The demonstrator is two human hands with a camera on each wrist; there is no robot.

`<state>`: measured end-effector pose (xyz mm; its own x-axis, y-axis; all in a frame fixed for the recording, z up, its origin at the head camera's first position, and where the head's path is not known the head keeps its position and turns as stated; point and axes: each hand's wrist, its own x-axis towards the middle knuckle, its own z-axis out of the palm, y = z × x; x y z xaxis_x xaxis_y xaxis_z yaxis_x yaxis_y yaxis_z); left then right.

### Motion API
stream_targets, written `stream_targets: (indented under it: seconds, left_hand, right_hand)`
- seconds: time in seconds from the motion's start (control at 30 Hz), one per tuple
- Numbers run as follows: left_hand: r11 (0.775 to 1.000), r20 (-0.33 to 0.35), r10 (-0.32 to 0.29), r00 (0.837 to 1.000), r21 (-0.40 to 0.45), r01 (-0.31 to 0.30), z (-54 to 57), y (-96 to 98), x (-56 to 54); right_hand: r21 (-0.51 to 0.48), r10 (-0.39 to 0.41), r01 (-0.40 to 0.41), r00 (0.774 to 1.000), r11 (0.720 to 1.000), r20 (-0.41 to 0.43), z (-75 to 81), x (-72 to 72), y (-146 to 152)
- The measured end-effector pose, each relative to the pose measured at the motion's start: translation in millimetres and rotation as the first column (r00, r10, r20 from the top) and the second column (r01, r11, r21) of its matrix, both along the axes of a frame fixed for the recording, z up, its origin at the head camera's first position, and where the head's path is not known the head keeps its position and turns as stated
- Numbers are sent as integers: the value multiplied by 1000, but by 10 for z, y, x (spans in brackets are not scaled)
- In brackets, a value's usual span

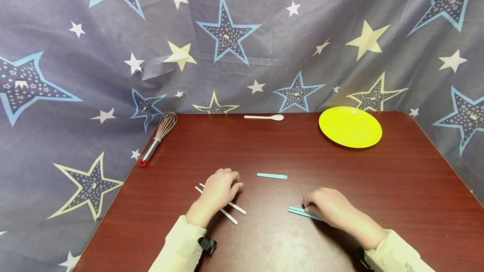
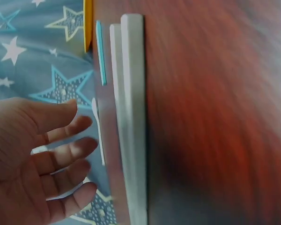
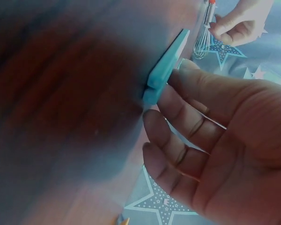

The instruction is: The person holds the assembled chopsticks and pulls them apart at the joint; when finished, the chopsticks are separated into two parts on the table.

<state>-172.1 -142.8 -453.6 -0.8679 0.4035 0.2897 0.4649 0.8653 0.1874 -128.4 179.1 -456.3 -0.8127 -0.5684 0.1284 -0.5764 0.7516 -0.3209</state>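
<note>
Two white chopsticks (image 1: 229,216) lie side by side on the table, passing under my left hand (image 1: 221,186). The left wrist view shows that hand's fingers loosely bent and apart, with nothing between them; the chopsticks (image 2: 133,93) lie beyond the fingertips. My right hand (image 1: 329,205) is low over the table at a pair of light-blue chopsticks (image 1: 296,210), its palm covering their right part. In the right wrist view, thumb and index finger pinch the light-blue chopsticks (image 3: 166,68), while the other fingers curl below.
Another short light-blue pair of sticks (image 1: 272,176) lies mid-table between the hands. A white spoon (image 1: 264,117) is at the back edge, a yellow plate (image 1: 350,127) at the back right, and a whisk (image 1: 156,139) along the left edge. A starry curtain (image 1: 242,74) hangs behind the table.
</note>
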Motion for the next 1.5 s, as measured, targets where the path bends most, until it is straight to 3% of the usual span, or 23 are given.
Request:
stream_targets:
  seconds: [0.17, 0.27, 0.43, 0.67, 0.9, 1.5]
  left_hand:
    - [996, 31, -89, 996, 7, 88, -47, -151, 35]
    - [994, 50, -108, 993, 33, 106, -64, -240, 66]
    - [994, 44, -77, 996, 75, 74, -85, -399, 111]
    - [997, 19, -56, 998, 61, 55, -89, -569, 133]
    - [999, 40, -47, 998, 1, 47, -81, -556, 132]
    - [988, -20, -49, 999, -149, 45, -52, -393, 147]
  right_hand:
    - [-6, -3, 3, 1000, 1000, -7, 21, -4, 10]
    - [-13, 5, -6, 1000, 1000, -23, 33, -5, 11]
    - [-22, 6, -7, 999, 1000, -39, 49, -6, 16]
    - [-34, -13, 11, 998, 999, -55, 56, -18, 9]
    - [-30, -18, 17, 998, 999, -52, 55, -22, -7]
    - [-33, -17, 16, 999, 999, -45, 41, -19, -15]
